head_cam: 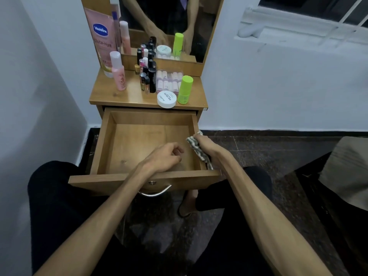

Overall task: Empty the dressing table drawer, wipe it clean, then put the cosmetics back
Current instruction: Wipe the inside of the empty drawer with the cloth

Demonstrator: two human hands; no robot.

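The wooden drawer [123, 140] is pulled out and holds nothing. My right hand [205, 144] grips a striped grey-and-white cloth [197, 150] against the drawer's right wall. My left hand [165, 156] hovers over the drawer's front right part with fingers loosely curled and nothing in it. The cosmetics stand on the table top [129, 96]: a pink Vaseline tube [101, 38], a pink bottle [118, 71], several small dark bottles and lipsticks [148, 76], a clear box of nail tips [169, 80], a white round jar [166, 99] and a green bottle [185, 89].
A mirror [165, 26] rises behind the table top. White walls close in at the left and behind. A dark stone floor [278, 152] lies to the right, with a beige cushion [346, 168] at the far right. A metal handle [155, 193] hangs on the drawer front.
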